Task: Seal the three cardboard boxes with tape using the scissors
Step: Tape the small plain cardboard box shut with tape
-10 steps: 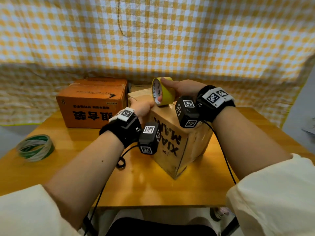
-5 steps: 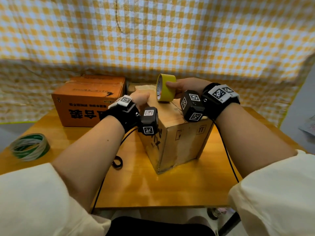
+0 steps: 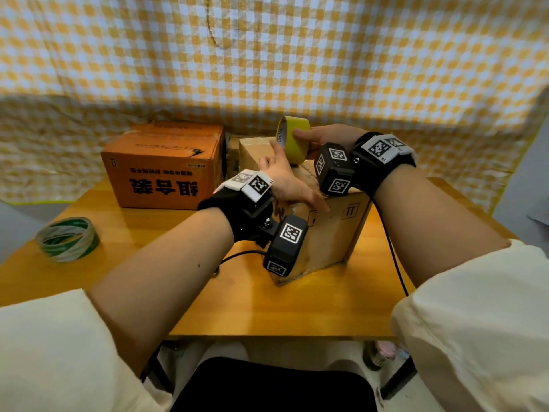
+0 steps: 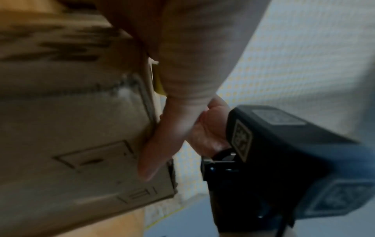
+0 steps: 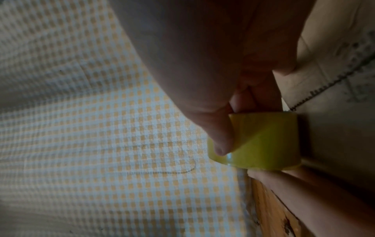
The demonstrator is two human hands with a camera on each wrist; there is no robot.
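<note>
A brown cardboard box [image 3: 332, 233] stands mid-table, one corner toward me. My left hand [image 3: 285, 185] lies flat on its top with straight fingers reaching toward the tape. Its thumb [image 4: 160, 144] lies along the box's [image 4: 71, 128] upper edge. My right hand [image 3: 323, 138] grips a yellow tape roll [image 3: 292, 142] standing on edge on the far part of the box top. The right wrist view shows the thumb on the roll's [image 5: 263, 141] outer face. An orange box [image 3: 166, 171] sits at the back left. No scissors are in view.
A green-and-white tape roll [image 3: 68, 239] lies near the left edge of the wooden table [image 3: 267, 307]. A yellow checked cloth [image 3: 297, 55] hangs close behind the boxes. Black cables run from both wrists across the table.
The brown box has turned, so its lettered side is now hidden behind my left wrist. My left hand moved from the box's left side onto its top. The roll stayed in my right hand.
</note>
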